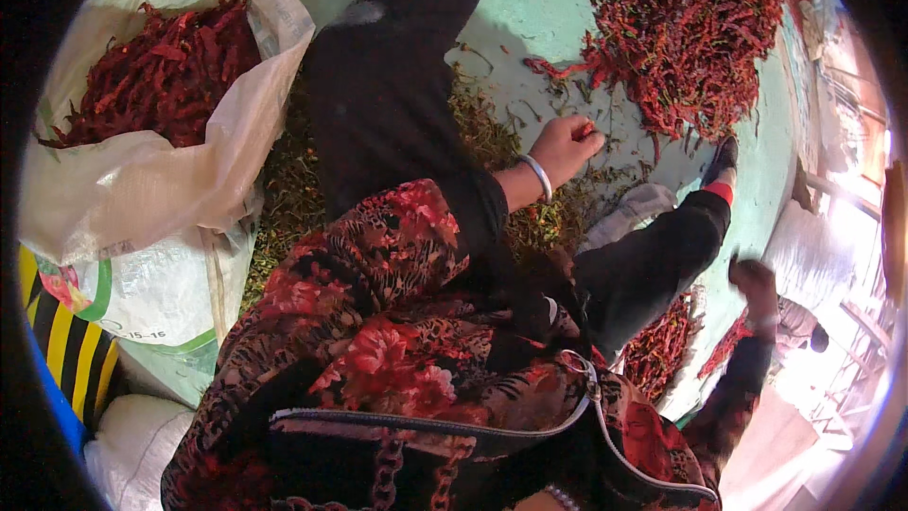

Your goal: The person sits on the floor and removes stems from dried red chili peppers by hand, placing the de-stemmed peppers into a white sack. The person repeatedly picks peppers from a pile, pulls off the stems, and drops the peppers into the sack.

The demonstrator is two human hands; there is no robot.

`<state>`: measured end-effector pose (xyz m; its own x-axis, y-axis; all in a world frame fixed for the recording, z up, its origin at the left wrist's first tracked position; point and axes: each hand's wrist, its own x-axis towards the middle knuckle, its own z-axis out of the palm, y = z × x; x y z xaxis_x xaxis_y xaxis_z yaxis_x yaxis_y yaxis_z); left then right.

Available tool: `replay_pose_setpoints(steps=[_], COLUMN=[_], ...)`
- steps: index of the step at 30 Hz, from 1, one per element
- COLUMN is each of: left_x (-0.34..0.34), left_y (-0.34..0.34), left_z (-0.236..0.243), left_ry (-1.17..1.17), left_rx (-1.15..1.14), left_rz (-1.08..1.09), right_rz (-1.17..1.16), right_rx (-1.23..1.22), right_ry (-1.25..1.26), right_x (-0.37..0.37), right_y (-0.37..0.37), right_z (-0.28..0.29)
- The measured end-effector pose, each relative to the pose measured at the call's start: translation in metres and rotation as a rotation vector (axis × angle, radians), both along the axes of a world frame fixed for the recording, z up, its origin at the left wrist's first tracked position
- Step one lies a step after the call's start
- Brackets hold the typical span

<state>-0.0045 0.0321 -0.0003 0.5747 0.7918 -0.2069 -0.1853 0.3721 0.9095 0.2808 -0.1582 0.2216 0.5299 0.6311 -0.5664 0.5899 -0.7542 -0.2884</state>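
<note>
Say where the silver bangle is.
In the head view, the silver bangle circles the left wrist, right of centre, between the dark cuff and left hand.

Top (378, 360): floral, red and black, with pale zip (435, 422). Cuff (484, 206): black. Bangle (537, 178): silver. Trousers (392, 66): dark. Sock (721, 191): red. Shoe (724, 153): dark.

The left hand (562, 149) curls its fingers (576, 125), the right hand (753, 280) well apart.

Red chillies (686, 33), pale green floor (539, 5)
</note>
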Motion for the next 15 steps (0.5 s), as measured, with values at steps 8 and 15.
replay_pose_setpoints(steps=[8, 15], left_x=[-0.003, 0.012], left_y=[-0.003, 0.009], left_z=[-0.010, -0.040], left_ry=[-0.106, -0.067], left_rx=[-0.343, -0.035], left_rz=[-0.012, 0.291], right_rz=[0.200, 0.934], right_rx=[0.247, 0.389], right_ry=[-0.122, -0.384], right_x=[0.001, -0.126], right_y=[0.050, 0.252], right_z=[-0.066, -0.265])
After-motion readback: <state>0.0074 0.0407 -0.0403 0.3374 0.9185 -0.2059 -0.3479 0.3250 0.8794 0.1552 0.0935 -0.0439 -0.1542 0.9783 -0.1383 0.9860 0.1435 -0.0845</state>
